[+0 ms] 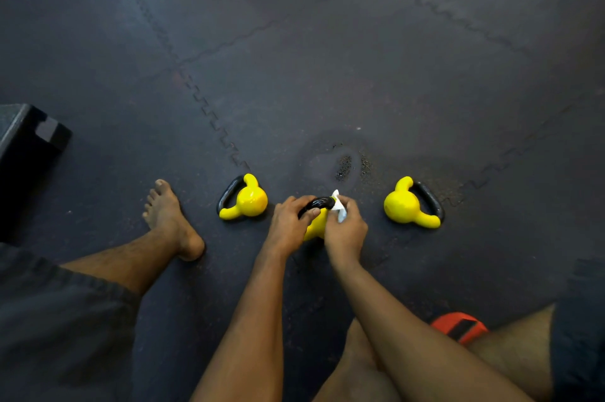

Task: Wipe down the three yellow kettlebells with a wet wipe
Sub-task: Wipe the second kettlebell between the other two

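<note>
Three yellow kettlebells with black handles are on the dark rubber floor. The left kettlebell [247, 200] and the right kettlebell [407, 205] lie tipped on their sides. Between them stands the middle kettlebell [316, 225], mostly hidden by my hands. My left hand [289, 225] grips its black handle. My right hand [345, 231] pinches a white wet wipe [339, 207] against the right end of that handle.
My bare left foot [170, 221] rests on the floor left of the kettlebells. A black box [29, 139] sits at the far left. An orange and black object [460, 326] lies by my right leg. A wet patch [343, 166] marks the interlocking mats behind the kettlebells.
</note>
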The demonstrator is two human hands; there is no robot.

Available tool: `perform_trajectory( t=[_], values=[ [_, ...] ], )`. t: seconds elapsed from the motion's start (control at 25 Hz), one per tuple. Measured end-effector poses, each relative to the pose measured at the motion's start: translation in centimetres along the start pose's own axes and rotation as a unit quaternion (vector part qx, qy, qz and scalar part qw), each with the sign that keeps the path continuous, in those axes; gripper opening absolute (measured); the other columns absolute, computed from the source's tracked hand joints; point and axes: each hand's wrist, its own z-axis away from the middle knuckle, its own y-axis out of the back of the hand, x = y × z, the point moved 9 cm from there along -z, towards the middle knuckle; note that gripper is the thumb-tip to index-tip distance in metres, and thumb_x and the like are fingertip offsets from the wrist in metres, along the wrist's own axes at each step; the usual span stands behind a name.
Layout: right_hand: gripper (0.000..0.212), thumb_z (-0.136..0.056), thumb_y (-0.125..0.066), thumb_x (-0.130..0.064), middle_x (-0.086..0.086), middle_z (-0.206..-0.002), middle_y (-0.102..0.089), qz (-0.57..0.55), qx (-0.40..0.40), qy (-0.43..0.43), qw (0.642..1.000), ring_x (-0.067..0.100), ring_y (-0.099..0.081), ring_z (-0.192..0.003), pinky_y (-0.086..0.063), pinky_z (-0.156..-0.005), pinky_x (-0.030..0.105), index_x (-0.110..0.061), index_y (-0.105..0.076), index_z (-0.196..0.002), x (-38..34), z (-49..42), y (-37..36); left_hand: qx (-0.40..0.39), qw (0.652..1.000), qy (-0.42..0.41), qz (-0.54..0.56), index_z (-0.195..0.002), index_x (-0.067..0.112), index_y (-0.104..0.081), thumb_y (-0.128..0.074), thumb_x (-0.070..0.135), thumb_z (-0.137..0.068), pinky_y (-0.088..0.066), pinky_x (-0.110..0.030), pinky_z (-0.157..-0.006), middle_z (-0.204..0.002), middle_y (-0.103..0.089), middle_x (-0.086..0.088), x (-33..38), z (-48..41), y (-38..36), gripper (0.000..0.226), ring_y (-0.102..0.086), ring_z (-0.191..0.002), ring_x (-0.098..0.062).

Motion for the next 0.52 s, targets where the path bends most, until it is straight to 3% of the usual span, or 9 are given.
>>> perform_trajectory(
  t=[0.12,0.24,0.4,0.52],
  values=[
    [0.027,-0.091,-0.056,-0.005,0.015,-0.097,-0.074,-0.008,0.048,-0.026,0.998,0.03,-0.067,-0.091,-0.045,-0.075,0.027,-0.013,-0.072,-0.11,0.2,0.2,0.4,0.011,1.0,0.012,0.001,-0.124,0.022,-0.066,-0.061,0.029,-0.094,-0.045,-0.041,-0.091,-0.106,-0.065,-0.011,0.0,0.0,-0.1,0.031,-0.058,-0.102,-0.032],
    [0.029,-0.091,-0.055,-0.005,0.018,-0.1,-0.074,0.012,0.1,-0.048,0.994,0.034,-0.067,-0.094,-0.046,-0.079,0.032,-0.012,-0.074,-0.111,0.5,1.5,0.5,0.027,0.999,0.023,0.011,-0.123,0.02,-0.067,-0.063,0.029,-0.093,-0.048,-0.039,-0.089,-0.108,-0.067,-0.01,0.1,0.0,0.0,0.031,-0.06,-0.102,-0.029],
    [0.032,-0.089,-0.054,-0.001,0.02,-0.103,-0.073,0.005,0.099,-0.067,0.993,0.036,-0.067,-0.097,-0.047,-0.081,0.033,-0.012,-0.074,-0.111,0.7,0.5,0.5,0.033,0.998,0.02,0.046,-0.117,0.019,-0.07,-0.065,0.026,-0.091,-0.049,-0.035,-0.084,-0.104,-0.069,-0.008,0.3,0.2,-0.1,0.027,-0.063,-0.098,-0.025],
    [0.031,-0.09,-0.054,-0.002,0.02,-0.105,-0.072,0.022,0.093,-0.06,0.994,0.035,-0.066,-0.097,-0.042,-0.077,0.024,-0.01,-0.073,-0.114,0.8,0.8,0.6,0.034,0.999,0.025,0.025,-0.117,0.018,-0.07,-0.065,0.028,-0.091,-0.05,-0.037,-0.083,-0.103,-0.069,-0.01,0.8,0.0,-0.3,0.028,-0.063,-0.096,-0.027]
  ],
)
